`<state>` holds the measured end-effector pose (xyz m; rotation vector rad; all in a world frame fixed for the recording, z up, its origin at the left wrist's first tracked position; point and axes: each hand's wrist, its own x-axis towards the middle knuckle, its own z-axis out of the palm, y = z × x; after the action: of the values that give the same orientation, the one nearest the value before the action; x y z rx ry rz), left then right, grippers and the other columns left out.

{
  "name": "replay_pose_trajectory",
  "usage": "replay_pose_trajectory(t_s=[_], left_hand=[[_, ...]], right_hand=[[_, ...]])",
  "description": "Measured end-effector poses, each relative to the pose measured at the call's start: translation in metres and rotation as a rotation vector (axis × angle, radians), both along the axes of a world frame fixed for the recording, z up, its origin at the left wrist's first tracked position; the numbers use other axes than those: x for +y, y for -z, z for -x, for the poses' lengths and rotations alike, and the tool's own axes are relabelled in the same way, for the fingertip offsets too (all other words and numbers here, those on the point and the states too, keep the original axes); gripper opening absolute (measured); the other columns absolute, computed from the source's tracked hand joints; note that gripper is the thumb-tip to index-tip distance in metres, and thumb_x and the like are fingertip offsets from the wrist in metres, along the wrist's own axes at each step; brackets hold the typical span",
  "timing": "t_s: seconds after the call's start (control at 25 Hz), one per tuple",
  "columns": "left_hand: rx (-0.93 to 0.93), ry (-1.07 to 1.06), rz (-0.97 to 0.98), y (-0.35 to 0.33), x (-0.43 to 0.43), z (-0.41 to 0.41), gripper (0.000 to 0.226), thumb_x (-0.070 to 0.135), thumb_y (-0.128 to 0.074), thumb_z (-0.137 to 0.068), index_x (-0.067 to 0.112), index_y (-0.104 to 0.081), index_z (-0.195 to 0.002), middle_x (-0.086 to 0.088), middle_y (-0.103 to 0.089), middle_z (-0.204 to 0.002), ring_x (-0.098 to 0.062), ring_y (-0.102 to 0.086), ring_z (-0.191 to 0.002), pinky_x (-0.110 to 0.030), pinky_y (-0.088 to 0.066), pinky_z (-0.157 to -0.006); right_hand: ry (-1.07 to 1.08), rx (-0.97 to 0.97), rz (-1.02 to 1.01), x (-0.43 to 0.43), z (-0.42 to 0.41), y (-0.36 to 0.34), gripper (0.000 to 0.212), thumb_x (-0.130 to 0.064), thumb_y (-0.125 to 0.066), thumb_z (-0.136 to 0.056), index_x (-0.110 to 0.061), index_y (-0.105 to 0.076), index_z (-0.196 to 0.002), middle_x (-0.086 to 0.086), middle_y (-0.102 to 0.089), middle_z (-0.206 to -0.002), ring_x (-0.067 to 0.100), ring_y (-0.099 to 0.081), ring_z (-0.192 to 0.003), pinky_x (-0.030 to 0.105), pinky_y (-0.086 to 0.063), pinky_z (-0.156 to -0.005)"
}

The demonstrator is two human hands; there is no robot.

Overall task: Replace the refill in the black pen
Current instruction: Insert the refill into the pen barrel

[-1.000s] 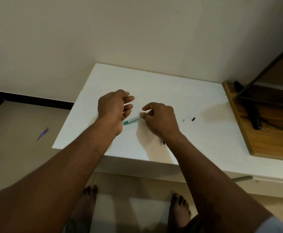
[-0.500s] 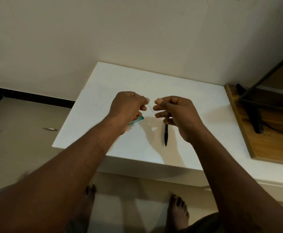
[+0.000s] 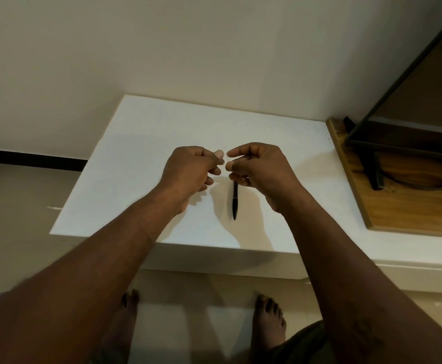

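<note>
The black pen (image 3: 235,200) lies on the white table (image 3: 146,143), tip pointing toward me, with its far end hidden under my right hand (image 3: 259,169). Both hands hover above the table with their fingertips nearly touching. My left hand (image 3: 191,169) is pinched shut; the thin refill it held a moment ago is too fine to make out between the fingers. My right hand's fingers are curled and pinched, and I see nothing in them. The teal pen part is hidden behind my left hand.
A wooden board (image 3: 403,214) sits on the table's right side with a black stand (image 3: 372,166) and cable on it. The wall runs close behind the table. My bare feet (image 3: 269,319) are on the floor below the front edge.
Both hands have risen off the table and come together at the fingertips. The right hand let go of the teal pen part, which is out of sight now. The black pen has come into view.
</note>
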<state>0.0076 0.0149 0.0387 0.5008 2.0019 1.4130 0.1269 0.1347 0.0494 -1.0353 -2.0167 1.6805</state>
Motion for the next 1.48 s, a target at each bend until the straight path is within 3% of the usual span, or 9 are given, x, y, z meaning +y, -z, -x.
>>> replay_pose_trajectory(t_s=[0.12, 0.24, 0.36, 0.44, 0.6, 0.76, 1.04, 1.2, 1.48], left_hand=[[0.219, 0.046, 0.083, 0.008, 0.01, -0.009, 0.016, 0.032, -0.066, -0.097, 0.021, -0.076, -0.09, 0.003, -0.078, -0.089, -0.018, -0.071, -0.078, -0.031, -0.055, -0.067], [0.57, 0.181, 0.358, 0.021, 0.022, -0.027, 0.031, 0.05, -0.069, -0.092, 0.019, -0.073, -0.09, 0.002, -0.074, -0.089, -0.022, -0.069, -0.086, -0.034, -0.052, -0.075], [0.725, 0.186, 0.523, 0.029, 0.037, -0.042, 0.048, 0.065, -0.065, -0.088, 0.018, -0.07, -0.098, -0.001, -0.067, -0.085, -0.02, -0.06, -0.079, -0.033, -0.043, -0.069], [0.783, 0.185, 0.572, 0.031, 0.045, -0.047, 0.042, 0.056, -0.068, -0.09, 0.017, -0.071, -0.105, -0.003, -0.067, -0.087, -0.019, -0.053, -0.077, -0.033, -0.041, -0.069], [0.76, 0.188, 0.584, 0.03, 0.049, -0.051, 0.021, 0.037, -0.069, -0.091, 0.016, -0.068, -0.092, 0.004, -0.049, -0.067, -0.018, -0.051, -0.067, -0.034, -0.04, -0.064], [0.581, 0.226, 0.472, 0.024, 0.04, -0.041, 0.034, 0.04, -0.067, -0.092, 0.012, -0.063, -0.072, -0.003, -0.063, -0.067, -0.018, -0.058, -0.064, -0.033, -0.041, -0.062], [0.409, 0.283, 0.083, 0.006, 0.003, -0.033, 0.015, 0.031, -0.061, -0.103, 0.023, -0.068, -0.092, 0.014, -0.078, -0.089, -0.004, -0.069, -0.085, -0.027, -0.049, -0.071], [0.345, 0.308, 0.029, 0.001, -0.005, -0.026, 0.014, 0.026, -0.056, -0.106, 0.021, -0.067, -0.099, 0.011, -0.079, -0.098, -0.013, -0.071, -0.093, -0.037, -0.057, -0.08], [0.336, 0.313, 0.015, -0.003, -0.008, -0.024, 0.012, 0.026, -0.057, -0.106, 0.02, -0.066, -0.101, 0.013, -0.079, -0.096, -0.018, -0.074, -0.084, -0.042, -0.064, -0.073]], right_hand=[[0.106, 0.058, 0.104, 0.011, -0.006, -0.009, 0.022, -0.001, -0.071, -0.089, -0.013, -0.078, -0.107, 0.002, -0.08, -0.084, 0.016, -0.078, -0.07, 0.022, -0.057, -0.062], [0.135, 0.081, 0.184, 0.016, -0.015, -0.014, 0.019, -0.003, -0.069, -0.09, -0.014, -0.081, -0.101, -0.001, -0.081, -0.086, 0.016, -0.078, -0.072, 0.022, -0.056, -0.06], [0.159, 0.09, 0.24, 0.018, -0.023, -0.016, 0.017, -0.006, -0.069, -0.092, -0.015, -0.081, -0.1, -0.003, -0.081, -0.085, 0.016, -0.08, -0.078, 0.022, -0.058, -0.063], [0.194, 0.11, 0.286, 0.021, -0.025, -0.018, 0.015, -0.01, -0.067, -0.095, -0.014, -0.08, -0.1, -0.003, -0.081, -0.086, 0.016, -0.08, -0.079, 0.024, -0.058, -0.065], [0.253, 0.145, 0.337, 0.023, -0.027, -0.02, 0.014, -0.016, -0.07, -0.094, -0.013, -0.08, -0.103, -0.001, -0.082, -0.089, 0.015, -0.08, -0.079, 0.025, -0.058, -0.065], [0.313, 0.183, 0.359, 0.023, -0.024, -0.023, 0.014, -0.017, -0.074, -0.092, -0.013, -0.081, -0.104, -0.001, -0.08, -0.09, 0.013, -0.077, -0.079, 0.022, -0.058, -0.061], [0.293, 0.27, 0.355, 0.022, -0.017, -0.024, 0.009, -0.019, -0.074, -0.092, -0.019, -0.083, -0.093, -0.005, -0.079, -0.085, 0.014, -0.073, -0.084, 0.025, -0.056, -0.068], [0.259, 0.347, 0.373, 0.016, -0.012, -0.022, 0.015, -0.016, -0.069, -0.094, -0.02, -0.082, -0.087, -0.001, -0.079, -0.088, 0.017, -0.076, -0.084, 0.03, -0.057, -0.074], [0.275, 0.392, 0.365, 0.014, -0.01, -0.022, 0.014, -0.015, -0.067, -0.094, -0.016, -0.08, -0.09, 0.0, -0.08, -0.088, 0.019, -0.079, -0.084, 0.03, -0.059, -0.073]])
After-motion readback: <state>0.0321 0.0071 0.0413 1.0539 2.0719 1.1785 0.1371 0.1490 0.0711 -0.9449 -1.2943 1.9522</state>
